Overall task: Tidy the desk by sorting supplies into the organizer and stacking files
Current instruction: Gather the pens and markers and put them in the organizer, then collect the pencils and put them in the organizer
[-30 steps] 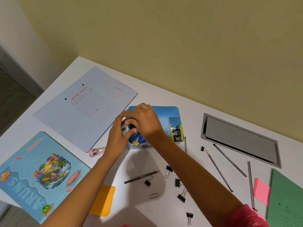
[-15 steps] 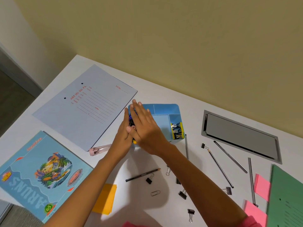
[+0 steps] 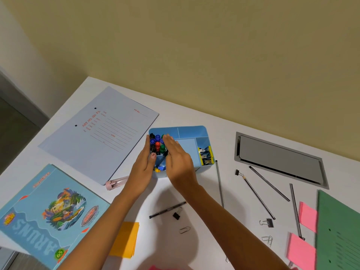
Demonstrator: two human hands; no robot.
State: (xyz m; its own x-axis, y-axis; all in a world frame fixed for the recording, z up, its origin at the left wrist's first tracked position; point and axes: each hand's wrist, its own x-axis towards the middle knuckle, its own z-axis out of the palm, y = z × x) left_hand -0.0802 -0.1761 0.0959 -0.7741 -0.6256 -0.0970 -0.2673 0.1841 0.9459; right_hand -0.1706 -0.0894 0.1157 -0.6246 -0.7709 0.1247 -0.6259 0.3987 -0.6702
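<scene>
A blue organizer (image 3: 191, 131) stands mid-desk. Its left compartment holds several markers (image 3: 157, 145) standing upright; a right compartment holds binder clips (image 3: 205, 156). My left hand (image 3: 143, 166) lies flat against the markers' left side, fingers straight. My right hand (image 3: 178, 158) is flat on their right side, fingers straight over the organizer. Neither hand grips anything. A lilac file (image 3: 101, 133) lies at the left, a green file (image 3: 339, 230) at the right edge, and a blue notebook (image 3: 48, 213) at the near left.
Loose on the desk: several pencils (image 3: 258, 197), a pen (image 3: 167, 209), binder clips (image 3: 176, 215), paper clips (image 3: 185, 229), pink sticky notes (image 3: 307, 216), an orange pad (image 3: 126, 239), a pink tube (image 3: 116, 182). A grey cable hatch (image 3: 278, 158) sits by the wall.
Both hands went from curled over the markers to flat and parted, so the marker tops now show between them. The view shifted slightly.
</scene>
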